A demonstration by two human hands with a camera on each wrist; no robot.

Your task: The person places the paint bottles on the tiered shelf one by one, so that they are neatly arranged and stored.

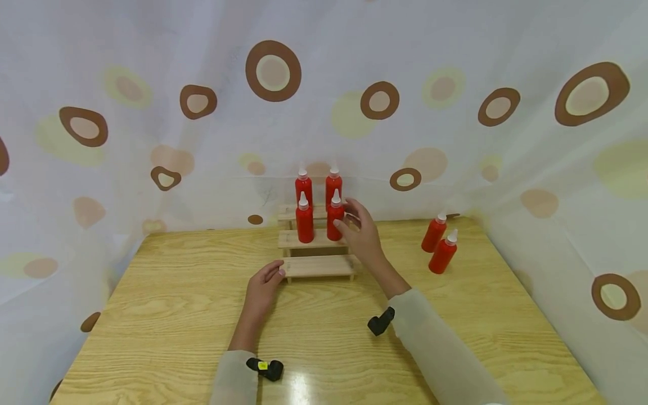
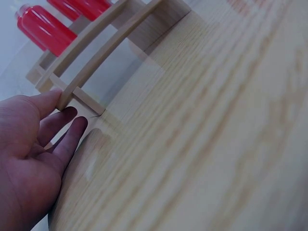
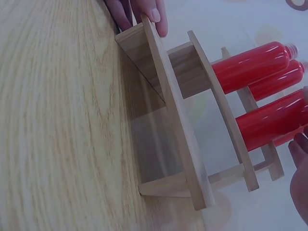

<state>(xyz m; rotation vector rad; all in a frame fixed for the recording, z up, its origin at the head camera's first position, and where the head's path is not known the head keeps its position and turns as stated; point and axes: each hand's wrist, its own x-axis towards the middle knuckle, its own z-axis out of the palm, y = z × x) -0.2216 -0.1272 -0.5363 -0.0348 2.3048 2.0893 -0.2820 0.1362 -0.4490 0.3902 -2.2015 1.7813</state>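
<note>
A three-step wooden stand (image 1: 319, 266) holds red squeeze bottles with pointed tips. My right hand (image 1: 363, 235) is at the right-hand bottle (image 1: 334, 225) on the middle step. Its thumb lies across the bottle's front and its fingers curve along the right side; the fingertips are partly hidden. My left hand (image 1: 263, 284) holds the left end of the lowest step, thumb on the plank's end (image 2: 62, 96), other fingers below. Beside the gripped bottle stands another bottle (image 1: 305, 224). Two more, a left one (image 1: 302, 188) and a right one (image 1: 333, 183), stand on the top step.
Two more red bottles, a rear one (image 1: 433, 233) and a front one (image 1: 443, 256), stand on the wood-grain table (image 1: 162, 315) to the right of the stand. Behind the table hangs a patterned curtain (image 1: 314, 129), which continues along both sides.
</note>
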